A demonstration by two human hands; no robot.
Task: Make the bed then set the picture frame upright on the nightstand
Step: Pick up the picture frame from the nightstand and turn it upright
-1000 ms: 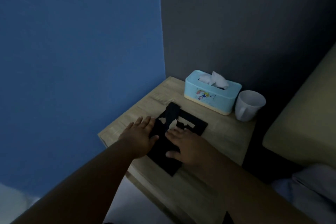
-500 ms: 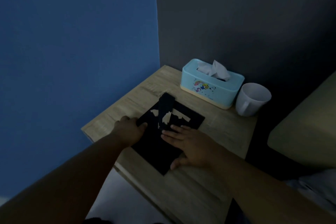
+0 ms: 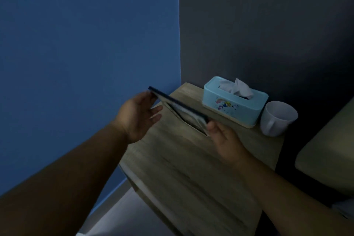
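Bed: only a pale corner shows, right of the tissue box and past the cup; whether it is made cannot be judged from here.
Table: the wooden nightstand top that carries the tissue box at its back edge.
Tissue box: light blue, a tissue standing out of its slot, set against the dark wall.
Picture frame: dark, in the air just left of and in front of the tissue box, tilted with its left end higher; it looks clear of the wood.
Cup: white, just right of the tissue box.
Left hand: left of the tissue box, thumb over the frame's raised end and straight fingers under it, a light pinch.
Right hand: in front of the tissue box, gripping the frame's lower end, thumb at its edge.
Change: half a second ago the frame lay flat, back up, under both hands; now it is lifted and turning.
Meaning: the frame step is under way; it likely needs its stand opened and its foot set down.
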